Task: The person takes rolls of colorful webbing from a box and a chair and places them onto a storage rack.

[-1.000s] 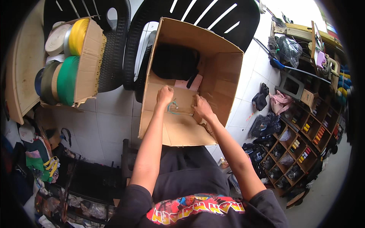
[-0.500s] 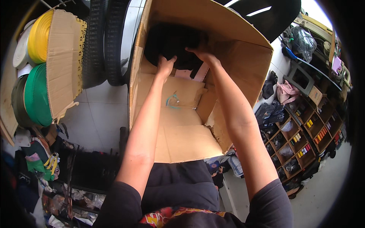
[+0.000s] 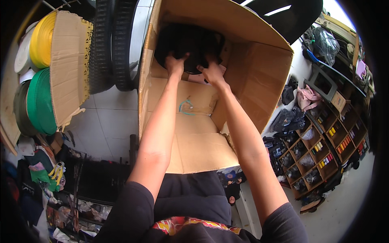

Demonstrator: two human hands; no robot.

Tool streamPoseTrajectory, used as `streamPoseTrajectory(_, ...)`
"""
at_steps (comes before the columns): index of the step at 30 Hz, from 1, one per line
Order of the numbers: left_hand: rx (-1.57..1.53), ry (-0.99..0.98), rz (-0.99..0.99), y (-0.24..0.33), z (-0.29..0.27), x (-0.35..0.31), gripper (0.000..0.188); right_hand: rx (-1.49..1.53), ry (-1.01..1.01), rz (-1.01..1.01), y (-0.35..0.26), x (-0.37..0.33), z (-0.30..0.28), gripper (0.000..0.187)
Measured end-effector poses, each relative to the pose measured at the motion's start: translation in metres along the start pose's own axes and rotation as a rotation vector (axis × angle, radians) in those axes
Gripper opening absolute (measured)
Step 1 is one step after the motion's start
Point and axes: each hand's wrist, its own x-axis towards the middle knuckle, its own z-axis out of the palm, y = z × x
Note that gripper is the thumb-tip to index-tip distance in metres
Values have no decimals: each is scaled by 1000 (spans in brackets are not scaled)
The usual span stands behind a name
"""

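Observation:
Both my arms reach into an open cardboard box [image 3: 198, 150] in front of my body. At its far end lies a dark, round-edged black bundle [image 3: 188, 40], too dark to make out its kind. My left hand [image 3: 175, 65] grips its near edge, the thumb pointing up and the fingertips lost against the black. Just to the right, my right hand [image 3: 212, 73] holds the same edge, its fingers partly hidden in the dark material. A small pinkish piece [image 3: 197, 78] shows under the bundle.
A thin teal cord [image 3: 186, 107] lies in the box. To the left are yellow [image 3: 42, 38] and green webbing rolls [image 3: 40, 101] by a cardboard sheet, and large black rolls [image 3: 123, 44]. At right stands a wooden compartment rack [image 3: 324, 141] with thread spools.
My right hand has come nearer and closer to my left, onto the bundle's near edge. My left hand has shifted slightly up. The bundle has tilted a little.

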Motion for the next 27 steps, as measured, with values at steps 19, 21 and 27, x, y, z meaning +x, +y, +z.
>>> streamPoseTrajectory(19,303,-321,790,14,-42,-127,36,-337,-207,-537,-30,-81,-85,50)
streamPoseTrajectory(21,309,-304,801,23,-45,-124,34,-204,-191,-452,-38,-82,-88,46)
streamPoseTrajectory(27,142,-336,688,71,-80,-122,22,39,34,-424,-63,-91,-113,37)
